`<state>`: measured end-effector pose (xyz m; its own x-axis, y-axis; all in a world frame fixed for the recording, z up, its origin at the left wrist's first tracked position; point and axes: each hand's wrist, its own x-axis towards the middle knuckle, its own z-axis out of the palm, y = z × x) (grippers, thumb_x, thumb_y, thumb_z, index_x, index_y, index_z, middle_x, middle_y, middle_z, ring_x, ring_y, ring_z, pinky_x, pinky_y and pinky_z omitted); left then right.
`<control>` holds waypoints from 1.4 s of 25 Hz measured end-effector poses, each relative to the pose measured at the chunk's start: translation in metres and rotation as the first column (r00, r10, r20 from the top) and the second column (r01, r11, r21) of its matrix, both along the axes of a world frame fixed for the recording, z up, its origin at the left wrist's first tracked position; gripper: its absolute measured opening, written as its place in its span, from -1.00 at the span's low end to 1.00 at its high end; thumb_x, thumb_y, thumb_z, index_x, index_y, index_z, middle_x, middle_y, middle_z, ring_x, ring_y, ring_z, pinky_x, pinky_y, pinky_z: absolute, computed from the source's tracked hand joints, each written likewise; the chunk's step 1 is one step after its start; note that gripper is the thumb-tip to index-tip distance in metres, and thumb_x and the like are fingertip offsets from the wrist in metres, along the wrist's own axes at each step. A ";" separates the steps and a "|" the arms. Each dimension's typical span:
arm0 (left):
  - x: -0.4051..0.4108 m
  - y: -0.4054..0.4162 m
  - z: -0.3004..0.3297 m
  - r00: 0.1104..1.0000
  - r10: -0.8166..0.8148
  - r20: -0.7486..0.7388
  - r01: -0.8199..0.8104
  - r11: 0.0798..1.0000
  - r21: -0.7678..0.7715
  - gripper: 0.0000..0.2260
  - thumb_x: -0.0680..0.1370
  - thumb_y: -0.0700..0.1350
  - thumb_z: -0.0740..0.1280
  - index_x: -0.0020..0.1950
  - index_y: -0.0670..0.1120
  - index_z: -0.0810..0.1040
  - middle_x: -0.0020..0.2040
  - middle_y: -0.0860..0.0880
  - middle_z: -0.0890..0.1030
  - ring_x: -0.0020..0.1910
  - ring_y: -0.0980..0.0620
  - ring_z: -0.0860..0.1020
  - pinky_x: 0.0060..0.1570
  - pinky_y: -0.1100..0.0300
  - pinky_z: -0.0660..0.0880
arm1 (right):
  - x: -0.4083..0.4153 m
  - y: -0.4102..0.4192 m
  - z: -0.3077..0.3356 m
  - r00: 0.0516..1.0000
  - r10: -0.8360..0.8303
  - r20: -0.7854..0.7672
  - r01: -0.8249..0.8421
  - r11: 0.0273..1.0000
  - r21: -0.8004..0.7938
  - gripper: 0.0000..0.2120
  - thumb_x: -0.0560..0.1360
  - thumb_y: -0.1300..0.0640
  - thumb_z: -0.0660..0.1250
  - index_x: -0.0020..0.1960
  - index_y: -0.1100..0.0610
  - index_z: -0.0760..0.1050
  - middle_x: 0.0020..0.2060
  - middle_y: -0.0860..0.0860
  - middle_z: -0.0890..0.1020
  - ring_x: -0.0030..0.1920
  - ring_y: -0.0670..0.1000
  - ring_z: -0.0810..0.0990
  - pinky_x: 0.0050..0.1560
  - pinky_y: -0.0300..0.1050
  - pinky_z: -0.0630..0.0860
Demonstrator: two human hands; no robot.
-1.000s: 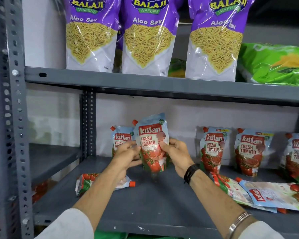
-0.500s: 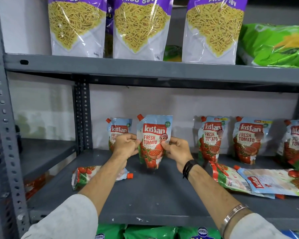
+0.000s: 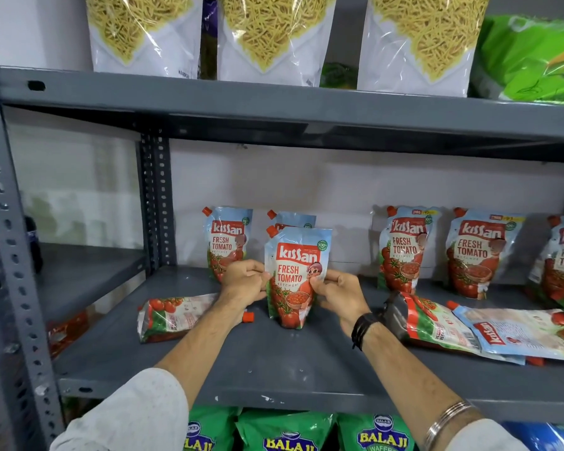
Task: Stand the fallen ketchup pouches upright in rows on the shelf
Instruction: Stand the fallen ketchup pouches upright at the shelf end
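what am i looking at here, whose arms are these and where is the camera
There is no machine here: these are a person's two bare arms, filmed by one wide-angle camera worn on their head, looking forward and down. The left hand and right hand together hold one ketchup pouch upright on a grey metal shelf. Other pouches stand along the back wall, such as one on the left. Some lie flat: one under the left forearm and a few overlapping on the right. The shelf above holds snack bags, and green bags sit below.
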<state>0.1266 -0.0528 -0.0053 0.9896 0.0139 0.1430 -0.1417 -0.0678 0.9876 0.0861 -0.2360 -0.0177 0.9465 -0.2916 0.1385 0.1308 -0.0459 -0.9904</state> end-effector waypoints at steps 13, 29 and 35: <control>-0.007 0.097 0.031 0.954 -0.216 0.209 -0.038 0.603 0.797 -0.68 0.49 -0.35 0.37 -0.17 0.09 0.67 -0.14 0.18 0.71 -0.09 0.24 0.65 0.07 0.11 0.62 | -0.043 0.064 0.017 0.848 -0.189 0.494 0.383 0.863 -0.328 -0.54 0.53 -0.10 0.31 -0.50 0.01 0.34 -0.52 -0.13 0.53 -0.49 -0.19 0.51 -0.46 -0.34 0.39; -0.042 0.118 0.024 0.837 -0.324 0.441 -0.471 -0.015 0.882 -0.75 0.60 0.00 0.19 0.02 -0.09 0.61 0.00 -0.16 0.71 -0.06 -0.21 0.67 -0.15 -0.01 0.53 | -0.033 0.119 -0.011 0.990 0.139 -0.031 -0.130 0.785 -0.606 -0.66 0.49 0.03 0.35 -0.31 0.27 0.64 -0.43 0.11 0.72 -0.65 -0.15 0.44 -0.60 -0.35 0.35; -0.037 0.141 0.047 0.886 0.002 0.464 -0.314 0.739 0.596 -0.77 0.64 -0.05 0.26 -0.17 -0.07 0.59 -0.22 -0.01 0.71 -0.22 -0.02 0.69 -0.24 0.02 0.65 | -0.027 0.140 0.002 0.985 0.159 -0.064 -0.172 0.914 -0.368 -0.71 0.55 -0.07 0.36 0.02 0.16 0.63 -0.10 0.08 0.73 -0.18 -0.03 0.68 -0.07 -0.04 0.69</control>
